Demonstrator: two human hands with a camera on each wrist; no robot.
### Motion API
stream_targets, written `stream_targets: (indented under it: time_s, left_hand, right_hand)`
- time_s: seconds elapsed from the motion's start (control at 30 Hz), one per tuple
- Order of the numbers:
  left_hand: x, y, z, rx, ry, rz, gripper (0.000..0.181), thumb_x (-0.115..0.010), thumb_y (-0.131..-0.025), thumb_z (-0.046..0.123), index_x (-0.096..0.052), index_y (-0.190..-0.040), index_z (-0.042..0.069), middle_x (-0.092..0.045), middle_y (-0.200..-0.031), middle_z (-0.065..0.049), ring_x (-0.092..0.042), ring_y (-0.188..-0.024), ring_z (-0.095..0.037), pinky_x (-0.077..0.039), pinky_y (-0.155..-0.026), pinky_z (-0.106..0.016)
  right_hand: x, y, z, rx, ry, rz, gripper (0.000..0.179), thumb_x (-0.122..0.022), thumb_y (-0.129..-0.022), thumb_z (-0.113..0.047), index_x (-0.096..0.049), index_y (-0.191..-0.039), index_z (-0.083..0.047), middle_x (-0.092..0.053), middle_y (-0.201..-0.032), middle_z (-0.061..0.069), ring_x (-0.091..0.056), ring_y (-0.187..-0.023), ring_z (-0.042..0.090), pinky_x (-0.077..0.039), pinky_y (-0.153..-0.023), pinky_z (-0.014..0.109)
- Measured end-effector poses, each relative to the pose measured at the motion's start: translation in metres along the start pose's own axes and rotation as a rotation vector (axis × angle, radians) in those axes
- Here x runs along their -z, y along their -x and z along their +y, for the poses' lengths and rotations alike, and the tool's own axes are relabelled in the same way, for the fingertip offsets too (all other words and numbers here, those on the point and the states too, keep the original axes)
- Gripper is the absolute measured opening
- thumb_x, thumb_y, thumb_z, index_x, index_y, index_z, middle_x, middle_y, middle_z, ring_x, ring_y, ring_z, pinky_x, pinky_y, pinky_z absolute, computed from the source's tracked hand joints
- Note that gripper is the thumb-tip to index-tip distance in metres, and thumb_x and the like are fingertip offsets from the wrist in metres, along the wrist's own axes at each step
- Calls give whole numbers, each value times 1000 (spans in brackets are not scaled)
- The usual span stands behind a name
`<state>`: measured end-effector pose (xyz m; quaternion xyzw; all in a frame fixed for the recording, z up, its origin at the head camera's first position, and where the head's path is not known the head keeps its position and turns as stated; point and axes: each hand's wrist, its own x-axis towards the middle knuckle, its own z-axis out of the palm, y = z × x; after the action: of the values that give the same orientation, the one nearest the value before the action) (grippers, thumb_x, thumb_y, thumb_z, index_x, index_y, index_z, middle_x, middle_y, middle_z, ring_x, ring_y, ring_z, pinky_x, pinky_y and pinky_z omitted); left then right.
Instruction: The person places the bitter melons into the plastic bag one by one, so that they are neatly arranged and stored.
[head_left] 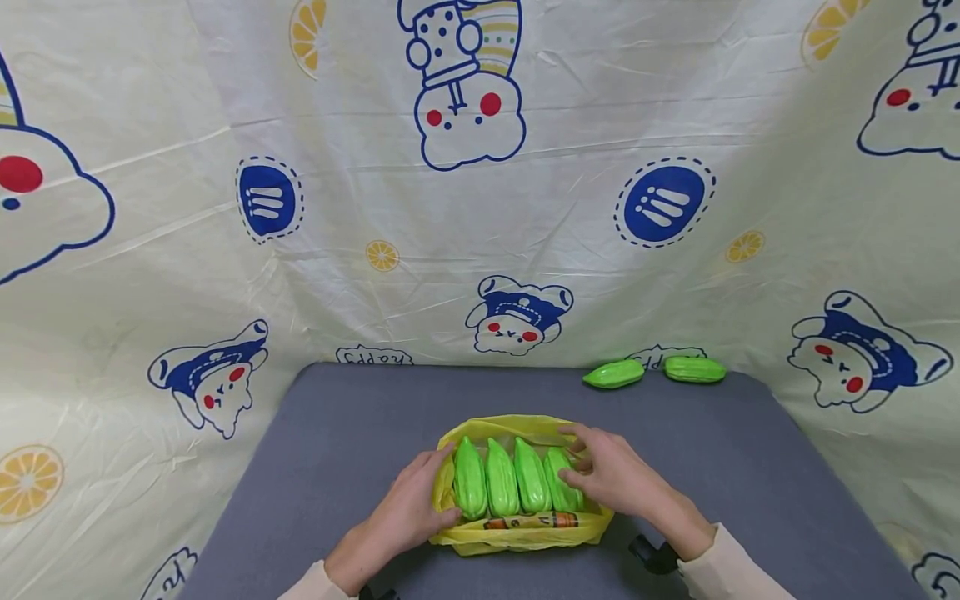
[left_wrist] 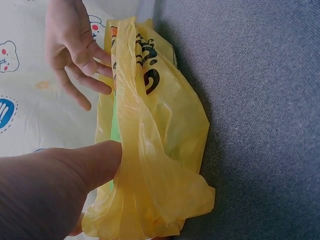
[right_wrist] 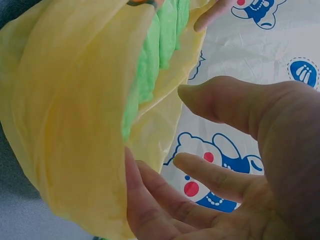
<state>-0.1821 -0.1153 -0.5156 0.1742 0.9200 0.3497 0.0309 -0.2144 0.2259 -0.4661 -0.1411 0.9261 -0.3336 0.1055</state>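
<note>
A yellow plastic bag with dark and orange print sits on the table, its mouth spread wide. Inside it several green ribbed gourds lie side by side. At the bag's left end is my left hand, its straight thumb resting at the rim; the bag hides most of its fingers in the left wrist view. Over the right end reaches my right hand, fingers spread and loosely bent. In the right wrist view its lower fingers touch the bag's edge, while the thumb and index finger stand apart.
Two more green gourds, a left one and a right one, lie at the table's back right edge. The table has a grey cloth surface. Behind and beside it hangs a pale printed sheet.
</note>
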Motion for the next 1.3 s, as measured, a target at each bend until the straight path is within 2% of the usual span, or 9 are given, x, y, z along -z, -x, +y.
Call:
stream_targets:
  time_s: [0.27,0.47,0.73,1.0,1.3]
  left_hand:
    - [1,-1,1,6,5,-6,99,-100,-89,18,-51,-173,0,-65,-160,-28,-67,-144,-53,-59,-113,-72]
    - [1,-1,1,10,0,-10,99,-99,-89,20,-51,-174,2,-65,-160,-28,-68,-144,-53,-59,-112,-74]
    - [-2,0,-1,21,-3,-13,98,-99,-90,20,-51,-174,2,-64,-162,-29,-66,-147,-54,-58,-114,-76]
    - [0,1,-2,16,7,-4,97,-99,-89,18,-52,-173,1,-64,-161,-29,-67,-146,-53,-59,-114,-73]
    - [1,1,-3,8,21,1,97,-99,-89,18,-53,-172,1,-65,-160,-28,-67,-145,-54,-58,-114,-74]
  right_hand:
    - [5,1,-1,-3,1,49,63,-87,-106,-16,-62,-164,-5,-79,-136,23,-84,-109,31,-72,-83,45]
    - [8,0,-1,34,29,100,60,-86,-107,-16,-65,-162,-6,-80,-134,21,-83,-104,26,-71,-80,42]
    - [14,-4,5,68,81,184,49,-85,-108,-16,-72,-154,-9,-82,-126,14,-76,-94,13,-62,-73,33]
    - [24,-11,14,75,71,218,40,-81,-111,-19,-76,-150,-10,-83,-124,10,-77,-96,15,-62,-74,34]
    - [34,-22,27,87,100,292,38,-80,-112,-20,-77,-148,-9,-82,-128,16,-80,-101,26,-65,-77,41]
